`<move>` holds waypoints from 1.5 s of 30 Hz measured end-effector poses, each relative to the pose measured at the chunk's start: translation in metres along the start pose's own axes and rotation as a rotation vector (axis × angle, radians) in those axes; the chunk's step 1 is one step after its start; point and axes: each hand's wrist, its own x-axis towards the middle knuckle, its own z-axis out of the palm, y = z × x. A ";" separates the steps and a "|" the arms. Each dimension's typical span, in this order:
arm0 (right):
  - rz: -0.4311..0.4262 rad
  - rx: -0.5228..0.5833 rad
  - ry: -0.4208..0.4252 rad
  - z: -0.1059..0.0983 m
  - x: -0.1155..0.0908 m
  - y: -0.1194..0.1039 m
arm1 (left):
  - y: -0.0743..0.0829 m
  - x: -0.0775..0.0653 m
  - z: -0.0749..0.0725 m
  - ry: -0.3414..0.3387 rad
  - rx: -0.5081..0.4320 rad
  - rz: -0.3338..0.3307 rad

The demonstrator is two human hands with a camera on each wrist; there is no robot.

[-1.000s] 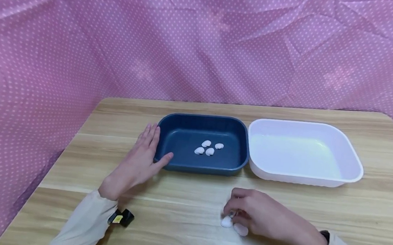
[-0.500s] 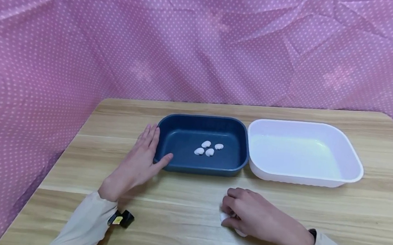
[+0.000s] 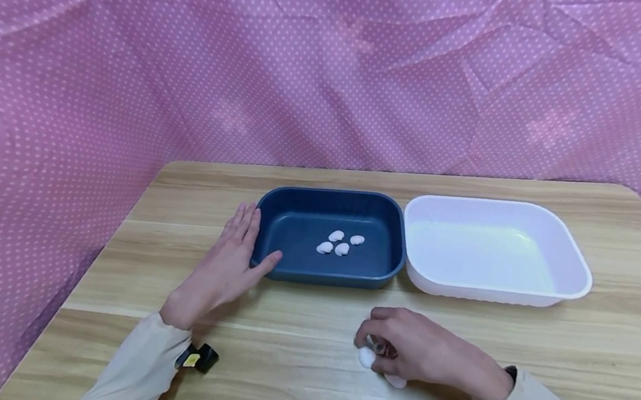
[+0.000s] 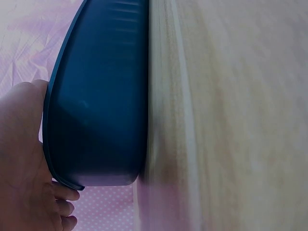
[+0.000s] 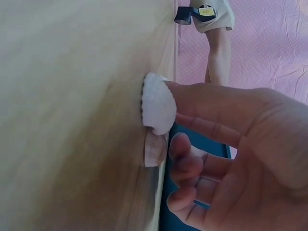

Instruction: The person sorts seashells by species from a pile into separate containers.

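My left hand (image 3: 224,261) rests against the left end of a dark blue tray (image 3: 324,278), fingers along its outside and thumb over the front rim. In the left wrist view the hand (image 4: 24,159) touches the tray's rim (image 4: 47,115). Just in front of the trays, my right hand (image 3: 422,351) is low over the wooden table, its fingers curled about a white seashell (image 3: 366,357); a second shell (image 3: 395,381) lies under the hand. The right wrist view shows the thumb behind a ribbed shell (image 5: 159,103). A pale piece between the curled fingers is partly hidden.
Several white seashells (image 3: 341,249) lie inside the blue tray. A white tray (image 3: 497,294) stands right beside it. The wooden table (image 3: 292,371) runs back to a pink dotted cloth (image 3: 331,85) hanging behind and at the left.
My right hand has shifted slightly left and its fingers have moved about the shells, which have slid a little. The left hand and both trays stay in place.
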 end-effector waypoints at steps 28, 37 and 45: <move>0.052 -0.027 0.174 -0.016 0.003 -0.010 | 0.000 -0.001 0.000 0.004 0.013 0.002; 0.058 -0.092 0.241 -0.029 0.005 -0.019 | 0.000 0.000 -0.001 -0.001 0.039 0.019; -0.003 -0.163 0.332 -0.045 0.014 -0.022 | 0.001 0.001 -0.001 0.003 0.053 0.028</move>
